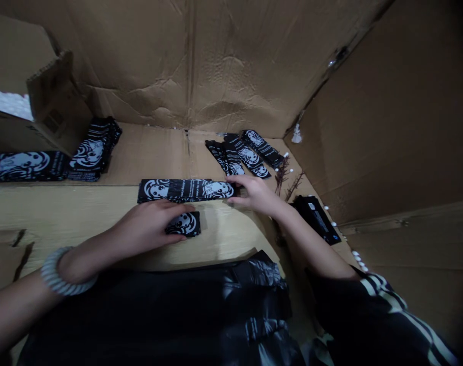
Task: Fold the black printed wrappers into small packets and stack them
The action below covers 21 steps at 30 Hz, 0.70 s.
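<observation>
My left hand [149, 224] is closed over a small black packet [189, 223] with a white swirling print, thumb on its near edge and fingers on its far edge. Much of that packet is hidden under the palm. Just beyond it lies a row of long black printed packets [185, 189], overlapping end to end. At the row's right end, my right hand [256, 195] grips the end of the top packet between thumb and fingers.
More printed packets [250, 155] lie fanned out at the back, and another pile [92, 150] leans by a cardboard box [56, 109] at left. Dark twigs [283, 175] and a black packet pile [317, 221] are at right. Black plastic [158, 310] lies in front. Cardboard walls [235, 61] enclose the surface.
</observation>
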Available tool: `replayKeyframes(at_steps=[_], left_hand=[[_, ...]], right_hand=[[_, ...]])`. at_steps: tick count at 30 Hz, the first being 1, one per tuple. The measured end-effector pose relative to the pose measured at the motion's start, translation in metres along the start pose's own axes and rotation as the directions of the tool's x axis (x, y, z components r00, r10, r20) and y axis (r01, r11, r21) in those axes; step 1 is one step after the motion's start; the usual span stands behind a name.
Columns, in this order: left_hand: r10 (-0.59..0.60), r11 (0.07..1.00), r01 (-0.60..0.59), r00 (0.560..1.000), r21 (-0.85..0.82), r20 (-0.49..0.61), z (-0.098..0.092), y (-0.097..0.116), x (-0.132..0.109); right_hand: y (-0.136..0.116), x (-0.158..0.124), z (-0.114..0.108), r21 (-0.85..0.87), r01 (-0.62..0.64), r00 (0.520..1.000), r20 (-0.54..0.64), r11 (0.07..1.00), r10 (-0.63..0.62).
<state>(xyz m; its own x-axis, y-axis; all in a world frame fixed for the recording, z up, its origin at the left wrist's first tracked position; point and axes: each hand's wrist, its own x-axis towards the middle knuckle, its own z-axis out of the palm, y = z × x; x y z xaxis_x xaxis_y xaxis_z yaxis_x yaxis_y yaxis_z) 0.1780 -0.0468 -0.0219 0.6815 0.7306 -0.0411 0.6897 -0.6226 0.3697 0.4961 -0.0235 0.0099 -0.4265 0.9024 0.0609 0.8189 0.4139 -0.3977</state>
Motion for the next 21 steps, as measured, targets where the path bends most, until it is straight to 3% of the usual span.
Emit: replayKeyframes(at_steps=[4, 9, 16, 21], left_hand=[[0.003, 0.999, -0.004, 1.000, -0.054, -0.027, -0.001, 0.001, -0.003], [-0.002, 0.981, -0.021, 0.993, -0.192, -0.115, -0.003, 0.000, -0.004], [-0.001, 0.886, -0.088, 0.982, -0.455, -0.191, -0.010, -0.002, -0.006], [-0.038, 0.793, -0.046, 0.991, -0.607, -0.125, -0.011, -0.006, -0.011]], right_hand=[[0.007, -0.027, -0.002, 0.102, 0.021, 0.998, -0.069, 0.995, -0.014], [0.010, -0.055, 0.005, 0.091, 0.075, 0.986, -0.158, 0.993, -0.060], [0.007, -0.068, 0.024, -0.076, 0.122, 0.982, -0.133, 0.990, -0.131], [0.012, -0.063, 0.037, -0.231, 0.107, 0.978, -0.151, 0.967, -0.145]])
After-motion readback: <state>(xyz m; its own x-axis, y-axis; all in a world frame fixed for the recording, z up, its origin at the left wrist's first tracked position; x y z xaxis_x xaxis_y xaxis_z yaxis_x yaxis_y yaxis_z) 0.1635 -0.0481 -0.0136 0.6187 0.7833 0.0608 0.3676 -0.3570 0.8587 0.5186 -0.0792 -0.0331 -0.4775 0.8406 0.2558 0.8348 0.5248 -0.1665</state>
